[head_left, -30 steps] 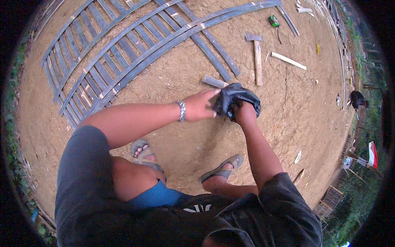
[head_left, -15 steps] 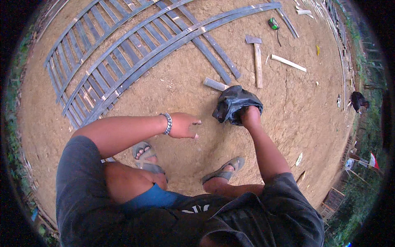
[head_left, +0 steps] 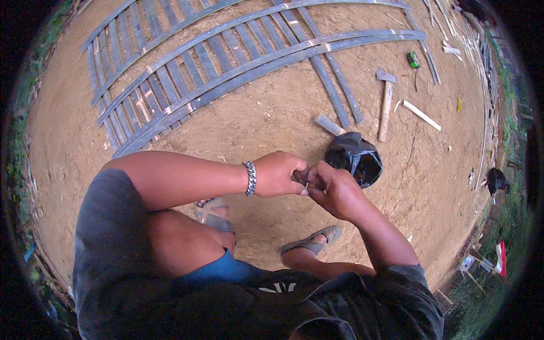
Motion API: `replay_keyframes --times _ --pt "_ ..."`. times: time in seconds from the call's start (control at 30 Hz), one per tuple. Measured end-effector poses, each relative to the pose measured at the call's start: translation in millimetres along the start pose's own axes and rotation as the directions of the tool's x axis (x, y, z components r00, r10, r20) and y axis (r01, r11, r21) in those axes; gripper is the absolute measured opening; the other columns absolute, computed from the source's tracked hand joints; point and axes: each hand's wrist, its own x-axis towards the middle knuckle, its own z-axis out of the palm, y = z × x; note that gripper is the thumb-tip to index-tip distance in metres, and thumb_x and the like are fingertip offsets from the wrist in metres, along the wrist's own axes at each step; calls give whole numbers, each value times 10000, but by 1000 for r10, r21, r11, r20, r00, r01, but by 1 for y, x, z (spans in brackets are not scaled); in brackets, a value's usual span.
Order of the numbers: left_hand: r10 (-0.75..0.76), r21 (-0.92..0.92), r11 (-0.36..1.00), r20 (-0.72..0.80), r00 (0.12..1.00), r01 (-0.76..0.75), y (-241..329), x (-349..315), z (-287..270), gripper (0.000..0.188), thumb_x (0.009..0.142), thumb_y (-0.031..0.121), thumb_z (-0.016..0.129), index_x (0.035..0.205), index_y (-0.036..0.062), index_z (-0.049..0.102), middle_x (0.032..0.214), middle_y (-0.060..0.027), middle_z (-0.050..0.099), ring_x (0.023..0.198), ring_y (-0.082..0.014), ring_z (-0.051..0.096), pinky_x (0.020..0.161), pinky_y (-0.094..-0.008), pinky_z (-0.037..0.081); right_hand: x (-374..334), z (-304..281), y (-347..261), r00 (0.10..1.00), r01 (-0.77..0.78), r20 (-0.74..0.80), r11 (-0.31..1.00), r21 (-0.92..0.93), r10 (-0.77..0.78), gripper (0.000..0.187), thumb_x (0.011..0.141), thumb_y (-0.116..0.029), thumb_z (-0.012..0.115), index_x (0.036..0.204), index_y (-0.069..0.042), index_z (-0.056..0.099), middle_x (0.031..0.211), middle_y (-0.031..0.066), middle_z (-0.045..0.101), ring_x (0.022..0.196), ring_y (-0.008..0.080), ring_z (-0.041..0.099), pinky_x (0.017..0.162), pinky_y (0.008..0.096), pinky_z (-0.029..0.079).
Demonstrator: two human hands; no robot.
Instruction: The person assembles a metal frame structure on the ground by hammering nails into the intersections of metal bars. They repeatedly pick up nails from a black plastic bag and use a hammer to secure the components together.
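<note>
My left hand (head_left: 281,174), with a chain bracelet on its wrist, meets my right hand (head_left: 341,191) in front of me. Thumbs and fingers of both are pinched together at the tips. Whatever sits between them is too small and too hidden to make out. Just beyond my right hand, a black plastic bag (head_left: 369,152) stands on the ground with its mouth open. Its contents are dark and cannot be told. A short grey piece of wood (head_left: 328,124) lies against the bag's far side.
A lattice of grey wooden slats (head_left: 226,73) covers the ground ahead and left. To the right lie a wooden-handled hammer (head_left: 386,110), a green tape measure (head_left: 413,59) and a pale wood strip (head_left: 422,115). My sandalled feet (head_left: 317,241) are below my hands on bare earth.
My right hand has come out of the black bag and moved to my left hand. My left hand has shifted right, its fingers now pinched. The view has shifted somewhat.
</note>
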Motion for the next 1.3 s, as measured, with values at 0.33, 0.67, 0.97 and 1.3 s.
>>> replay_keyframes --times 0.33,0.67,0.97,1.3 --pt "-60 -71 995 104 993 67 -58 -56 -27 244 869 213 753 1032 39 703 947 -119 740 876 -231 720 812 -371 558 42 55 -9 986 31 144 943 331 -83 339 825 -59 801 1092 -31 594 857 109 696 812 175 705 705 338 559" --pt "-218 58 884 -827 519 465 -165 -167 -73 201 868 195 747 965 27 697 999 -147 701 949 -339 674 869 -424 528 100 30 111 844 -517 -387 755 -404 371 561 819 -67 681 1352 -99 511 1383 186 502 1211 414 582 930 495 545" --pt "158 478 735 -810 565 480 -196 -187 -125 211 880 176 735 1032 52 658 1226 -151 641 1161 -373 598 1003 -443 483 119 27 132 813 -571 -446 658 -490 373 387 882 -67 589 1257 -164 583 1267 129 613 1111 399 647 857 499 551" --pt "-186 -37 907 -928 322 419 -188 -171 -127 195 897 132 688 1065 33 674 980 -176 694 983 -363 666 857 -441 533 197 95 24 983 -94 -183 851 -516 -3 450 844 -62 660 1261 -229 633 1287 72 596 978 372 685 825 484 566"
